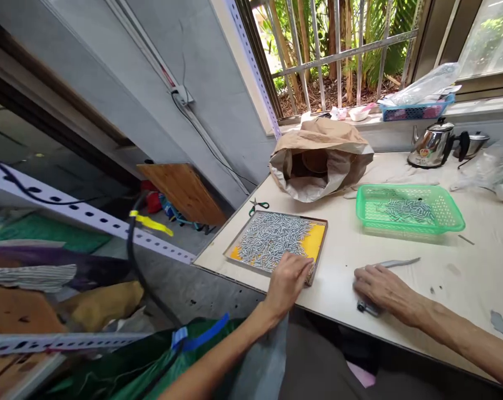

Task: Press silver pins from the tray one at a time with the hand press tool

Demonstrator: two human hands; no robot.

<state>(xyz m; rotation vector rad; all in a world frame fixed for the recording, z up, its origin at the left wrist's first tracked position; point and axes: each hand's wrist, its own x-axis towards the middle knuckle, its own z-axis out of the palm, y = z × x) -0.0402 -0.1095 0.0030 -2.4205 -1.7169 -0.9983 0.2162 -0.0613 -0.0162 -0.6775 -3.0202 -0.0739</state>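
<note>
- While short silvery metal pins (272,239) cover most of the yellow-floored metal tray (316,239), much seems left.
- Left hand (288,278), near-right corner: fingertips bunched, contents hidden.
- Right hand (380,286), over slim grey tool (397,263): grip unclear.
- Green plastic basket (450,216): smaller heap (409,211).

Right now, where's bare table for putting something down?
Bare tabletop shows between the yellow-bottomed tray and green basket, and between that basket and the clear plastic bag. It's crowded behind the tray, where the brown paper bag sits, and around the right hand over a grey object.
</note>
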